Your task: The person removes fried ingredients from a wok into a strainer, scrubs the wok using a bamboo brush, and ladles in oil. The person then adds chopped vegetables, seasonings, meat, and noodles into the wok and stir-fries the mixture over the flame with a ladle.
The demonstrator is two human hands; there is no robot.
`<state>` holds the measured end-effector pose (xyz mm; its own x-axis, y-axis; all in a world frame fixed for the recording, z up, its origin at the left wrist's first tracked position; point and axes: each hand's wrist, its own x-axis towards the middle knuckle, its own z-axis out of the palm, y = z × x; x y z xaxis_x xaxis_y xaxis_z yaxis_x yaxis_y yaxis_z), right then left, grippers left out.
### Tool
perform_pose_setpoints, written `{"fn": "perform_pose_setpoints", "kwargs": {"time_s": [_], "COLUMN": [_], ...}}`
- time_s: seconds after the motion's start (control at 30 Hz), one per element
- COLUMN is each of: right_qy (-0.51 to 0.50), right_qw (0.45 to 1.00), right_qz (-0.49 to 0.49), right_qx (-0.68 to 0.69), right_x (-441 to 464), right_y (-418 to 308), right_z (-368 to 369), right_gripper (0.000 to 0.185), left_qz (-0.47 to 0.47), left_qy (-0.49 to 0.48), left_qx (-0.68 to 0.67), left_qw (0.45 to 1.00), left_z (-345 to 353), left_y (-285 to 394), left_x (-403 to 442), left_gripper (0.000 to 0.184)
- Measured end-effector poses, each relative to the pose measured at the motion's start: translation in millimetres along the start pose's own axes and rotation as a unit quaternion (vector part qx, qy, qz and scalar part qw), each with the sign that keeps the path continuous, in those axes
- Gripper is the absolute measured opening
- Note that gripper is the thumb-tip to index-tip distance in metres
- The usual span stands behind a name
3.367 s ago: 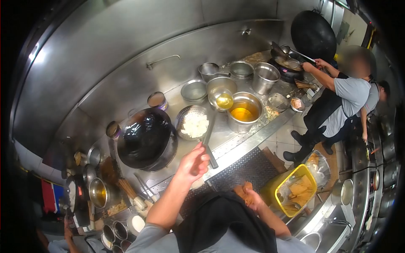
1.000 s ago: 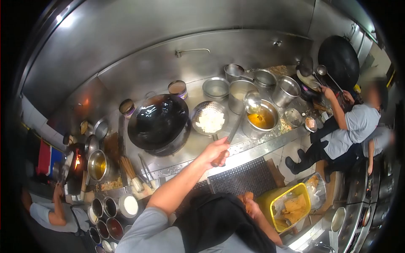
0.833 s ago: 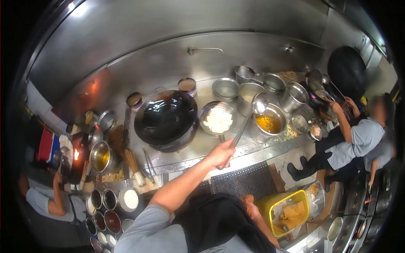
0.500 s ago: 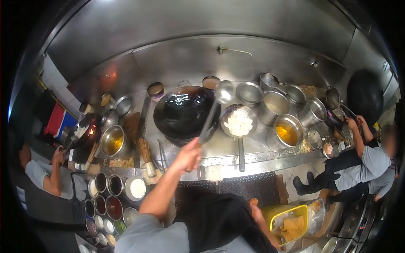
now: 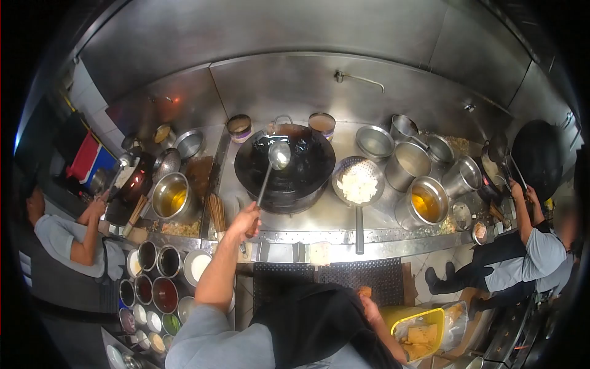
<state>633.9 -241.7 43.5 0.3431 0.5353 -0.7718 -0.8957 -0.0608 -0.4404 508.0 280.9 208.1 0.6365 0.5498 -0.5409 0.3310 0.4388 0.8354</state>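
My left hand (image 5: 244, 222) is closed round the handle of a metal ladle (image 5: 279, 156). The ladle's bowl is over the black wok (image 5: 310, 175), which has a shiny dark inside; whether they touch I cannot tell. Down by the black apron, my right hand (image 5: 370, 307) has its fingers closed on a small orange-brown thing (image 5: 365, 291) whose kind does not show. Right of the wok, a perforated strainer (image 5: 376, 195) with a long handle holds pale white pieces (image 5: 357, 186).
Metal pots stand at the right, one with yellow liquid (image 5: 428, 206). A bundle of thin sticks (image 5: 216, 212) stands left of my arm. Sauce containers (image 5: 166, 294) crowd the lower left; a yellow bin (image 5: 441, 335) is lower right. Other people work at the left (image 5: 74, 240) and right (image 5: 522, 258).
The ladle has swung left from above the wok's right side to over its middle. My left hand has shifted left with it. The right hand still grips the orange-brown thing; the view has shifted slightly.
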Motion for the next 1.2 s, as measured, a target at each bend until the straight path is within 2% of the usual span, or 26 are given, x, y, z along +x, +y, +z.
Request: {"fn": "perform_pose_setpoints", "kwargs": {"time_s": [0.03,0.1,0.13,0.2,0.23,0.3,0.5,0.7,0.77,0.83,0.9,0.97,1.0,1.07,1.1,1.17,1.2], "right_qy": [-0.001,0.001,0.002,-0.012,-0.008,0.015,0.023,0.017,0.026,0.028,0.000,0.012,0.027,0.032,0.038,0.008,-0.019], "right_qw": [1.000,1.000,1.000,1.000,1.000,0.998,1.000,0.995,0.996,0.998,0.996,0.996,0.995,0.996,0.996,0.996,0.995], "right_qz": [-0.001,-0.010,-0.012,-0.002,-0.006,-0.003,-0.012,-0.017,-0.018,-0.012,-0.032,-0.035,-0.044,-0.032,-0.020,-0.022,-0.025], "right_qx": [0.001,0.012,0.017,0.006,0.015,0.057,0.019,0.093,0.078,0.055,0.078,0.076,0.082,0.076,0.076,0.082,0.092], "right_x": [7,21,31,43,35,9,2,-39,-38,-36,-37,-39,-40,-39,-36,-25,-19], "right_y": [5,14,20,32,31,17,17,-9,-12,-15,-18,-19,-20,-16,-14,-3,3], "right_z": [-7,-23,-35,-58,-51,-19,-46,-37,-49,-56,-61,-65,-67,-78,-83,-100,-108], "right_gripper": [0.042,0.038,0.038,0.036,0.036,0.036,0.039,0.042,0.043,0.045,0.045,0.045,0.045,0.045,0.044,0.045,0.045], "left_qz": [0.001,-0.055,-0.056,-0.124,-0.130,-0.126,-0.100,-0.100,-0.122,-0.135,-0.165,-0.135,-0.133,-0.090,-0.088,0.063,0.081], "left_qy": [0.000,-0.018,-0.020,-0.124,-0.129,-0.177,-0.229,-0.273,-0.248,-0.293,-0.341,-0.298,-0.296,-0.348,-0.345,-0.318,-0.275], "left_qx": [0.001,-0.195,-0.190,-0.438,-0.431,-0.406,-0.347,-0.268,-0.244,-0.229,-0.239,-0.172,-0.177,-0.080,-0.083,0.158,0.308], "left_qw": [1.000,0.979,0.980,0.882,0.884,0.887,0.904,0.919,0.930,0.918,0.894,0.929,0.929,0.930,0.931,0.933,0.907], "left_z": [5,17,17,14,19,31,90,175,207,240,268,306,320,335,337,334,323], "left_y": [0,1,-2,-9,-9,-5,31,51,49,46,27,29,25,14,9,0,22], "left_x": [-8,-24,-28,-34,-41,-62,-121,-118,-111,-99,-72,-80,-76,-61,-58,-56,-79], "left_gripper": [0.067,0.040,0.040,0.011,0.011,0.006,0.006,0.006,0.006,0.010,0.035,0.035,0.035,0.055,0.055,0.065,0.069]}}
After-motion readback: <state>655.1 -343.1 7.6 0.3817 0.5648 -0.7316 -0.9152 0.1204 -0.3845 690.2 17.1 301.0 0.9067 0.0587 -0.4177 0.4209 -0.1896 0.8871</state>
